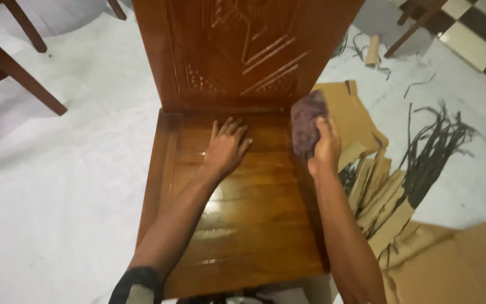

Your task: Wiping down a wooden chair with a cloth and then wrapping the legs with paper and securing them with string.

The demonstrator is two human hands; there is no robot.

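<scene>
Wooden chair (243,225): glossy brown, seen from above, its seat near the camera and its carved back (237,50) rising at the far side
Seat: polished planks with bright reflections, running from the near edge up to the foot of the back
Left hand (226,147): laid flat on the far half of the seat, palm down, fingers spread and pointing away toward the back; it grips nothing
Left arm: stretched forward from the near left, forearm angled up and to the right, a dark sleeve cuff at the near edge
Right hand (324,147): raised at the right edge of the seat, fingers wrapped closed around a dark purplish pad
Dark purplish pad (306,125): rough-textured, held upright, its top just beside the lower right corner of the carved back
Right arm: reaches forward from the near right, forearm nearly straight, above the right rail of the seat
Cardboard pieces (367,169): brown scraps piled on the floor right of the chair, more lying at the near right
Dark strips (434,152): a loose bundle on the floor, further right
Floor cover (63,180): pale sheet beneath everything
Other chair legs (23,73): far left, well apart from the hands
</scene>
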